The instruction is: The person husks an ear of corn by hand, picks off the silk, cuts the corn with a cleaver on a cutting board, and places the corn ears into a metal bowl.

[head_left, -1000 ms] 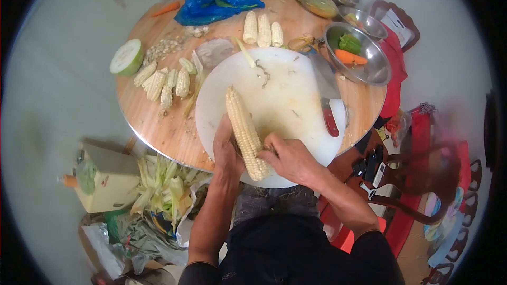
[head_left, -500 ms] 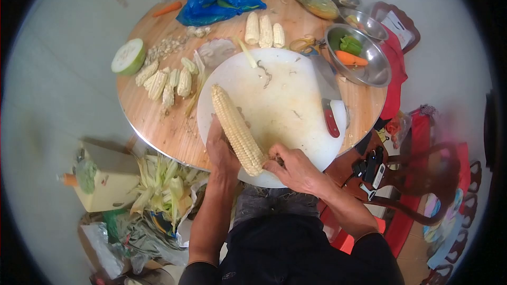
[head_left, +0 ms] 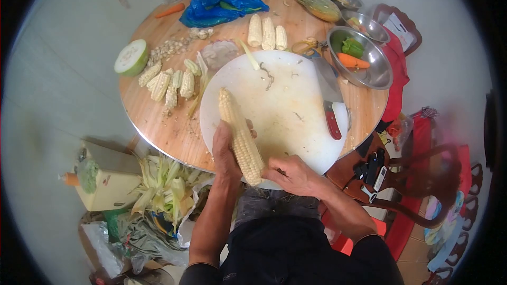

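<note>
Husked corn cob [head_left: 240, 137], tilted, at the frame's centre above a round white cutting board [head_left: 290, 105]. The left hand [head_left: 226, 150] curls its fingers around it; the right hand [head_left: 293, 173] has bent fingers at its lower end, their grip unclear. Cleaver [head_left: 327, 82] on the board's right; shorter cobs [head_left: 160, 87] upper left; steel bowl [head_left: 374, 69] upper right.

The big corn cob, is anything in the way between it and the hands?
Nothing visible. The left hand holds the corn cob, and the right hand is close by its lower end. The knife lies at the right side of the white board, not between them.
</note>
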`<act>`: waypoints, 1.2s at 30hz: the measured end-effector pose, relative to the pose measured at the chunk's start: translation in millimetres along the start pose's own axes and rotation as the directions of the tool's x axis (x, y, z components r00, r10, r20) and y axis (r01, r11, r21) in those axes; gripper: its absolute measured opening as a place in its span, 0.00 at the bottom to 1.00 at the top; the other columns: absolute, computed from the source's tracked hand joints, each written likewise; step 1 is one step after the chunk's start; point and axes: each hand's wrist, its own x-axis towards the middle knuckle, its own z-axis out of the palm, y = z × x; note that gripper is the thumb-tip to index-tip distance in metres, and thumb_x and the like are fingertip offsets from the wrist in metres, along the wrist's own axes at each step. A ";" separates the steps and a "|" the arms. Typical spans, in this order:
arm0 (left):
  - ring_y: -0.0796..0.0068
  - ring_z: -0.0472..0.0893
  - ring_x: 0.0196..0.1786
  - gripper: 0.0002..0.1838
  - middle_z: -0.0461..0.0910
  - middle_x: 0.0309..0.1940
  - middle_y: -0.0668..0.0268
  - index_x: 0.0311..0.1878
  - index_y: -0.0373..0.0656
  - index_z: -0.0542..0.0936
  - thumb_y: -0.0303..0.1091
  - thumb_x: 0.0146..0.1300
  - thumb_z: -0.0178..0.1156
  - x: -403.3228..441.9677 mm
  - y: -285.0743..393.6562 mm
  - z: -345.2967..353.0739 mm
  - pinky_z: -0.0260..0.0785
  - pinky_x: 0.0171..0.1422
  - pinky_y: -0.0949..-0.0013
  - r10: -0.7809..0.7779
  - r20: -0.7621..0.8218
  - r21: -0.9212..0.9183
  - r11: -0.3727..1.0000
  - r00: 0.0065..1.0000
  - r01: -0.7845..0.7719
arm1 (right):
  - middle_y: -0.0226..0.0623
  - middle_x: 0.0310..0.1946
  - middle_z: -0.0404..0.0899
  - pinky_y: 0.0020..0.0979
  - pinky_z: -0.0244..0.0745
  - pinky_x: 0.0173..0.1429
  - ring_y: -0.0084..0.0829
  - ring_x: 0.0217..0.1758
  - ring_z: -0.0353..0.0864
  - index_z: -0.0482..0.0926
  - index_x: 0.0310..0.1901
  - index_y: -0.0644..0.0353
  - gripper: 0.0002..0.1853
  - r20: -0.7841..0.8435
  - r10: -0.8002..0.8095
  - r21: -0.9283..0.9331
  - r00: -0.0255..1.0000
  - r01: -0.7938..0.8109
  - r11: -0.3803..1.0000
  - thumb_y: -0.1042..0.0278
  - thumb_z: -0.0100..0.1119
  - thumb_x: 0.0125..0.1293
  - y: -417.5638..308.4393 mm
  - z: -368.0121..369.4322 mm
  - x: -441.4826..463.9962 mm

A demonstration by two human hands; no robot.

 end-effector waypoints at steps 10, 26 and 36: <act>0.67 0.80 0.51 0.29 0.81 0.51 0.59 0.68 0.39 0.72 0.53 0.77 0.50 -2.0 -7.6 11.5 0.75 0.57 0.61 -0.053 0.072 -0.150 0.987 0.996 0.063 | 0.38 0.24 0.73 0.31 0.68 0.30 0.22 0.25 0.70 0.71 0.43 0.65 0.10 -0.177 0.248 0.241 0.952 -0.203 0.949 0.68 0.61 0.74 -10.5 -23.2 30.5; 0.68 0.80 0.55 0.30 0.80 0.58 0.58 0.70 0.38 0.68 0.48 0.75 0.58 -9.0 -5.5 15.2 0.73 0.61 0.64 0.042 0.271 -0.049 0.998 0.962 -0.030 | 0.58 0.31 0.80 0.45 0.75 0.41 0.60 0.39 0.82 0.75 0.43 0.66 0.13 -0.266 0.145 0.017 0.953 -0.146 0.989 0.61 0.56 0.76 -36.6 -59.2 74.1; 0.72 0.79 0.56 0.26 0.79 0.58 0.61 0.69 0.39 0.69 0.44 0.77 0.55 -14.5 -3.4 25.0 0.72 0.62 0.66 0.087 0.225 0.057 0.993 0.971 -0.102 | 0.50 0.25 0.80 0.49 0.76 0.33 0.55 0.29 0.82 0.75 0.35 0.60 0.11 -0.247 -0.256 -0.517 0.934 0.096 0.851 0.63 0.54 0.75 -34.6 -56.0 85.6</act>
